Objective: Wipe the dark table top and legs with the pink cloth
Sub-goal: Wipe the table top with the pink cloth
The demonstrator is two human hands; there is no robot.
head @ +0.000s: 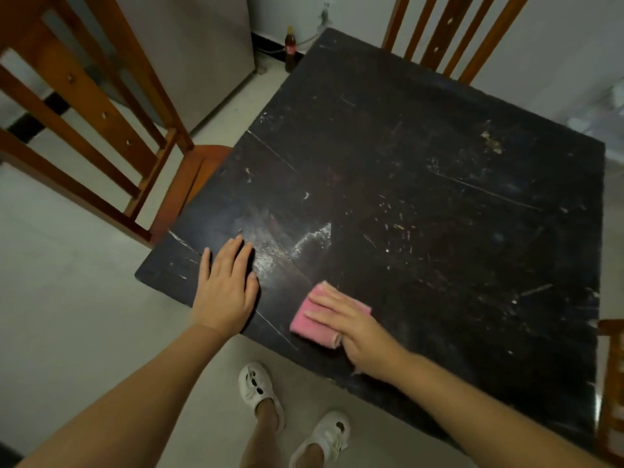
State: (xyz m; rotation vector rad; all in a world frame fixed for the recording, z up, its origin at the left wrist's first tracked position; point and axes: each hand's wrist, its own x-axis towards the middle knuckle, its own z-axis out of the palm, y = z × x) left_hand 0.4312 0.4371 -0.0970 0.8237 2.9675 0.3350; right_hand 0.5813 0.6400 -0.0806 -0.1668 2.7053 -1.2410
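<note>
- Head view, looking down on a dark table (422,184) set cornerwise, its near corner towards the person.
- Right hand (358,327): fingers (326,304) straight and flat, pressing the folded pink cloth (305,324) onto the top near the front edge; they grasp nothing.
- Left hand (226,288): released, palm down, fingers spread, resting on the table near its left corner, just beside the cloth but apart from it.
- Progress, as a judgement: wiping is at an early stage. A pale smeared patch (304,241) lies just beyond the hands, either a damp trail or residue. Light specks and scratches cover most of the far and right parts of the top, so most of the surface appears still to be done. The legs seem untouched.
- Surroundings: wooden chairs at the left (94,130), at the far side (449,32) and at the right edge (613,383); a bottle (290,49) on the floor by the wall; white shoes (256,386) below.
- Hidden or unclear: the table legs lie wholly out of sight under the top. The right chair is cut off by the frame. The cloth's underside and the thumb of the right hand cannot be seen.
</note>
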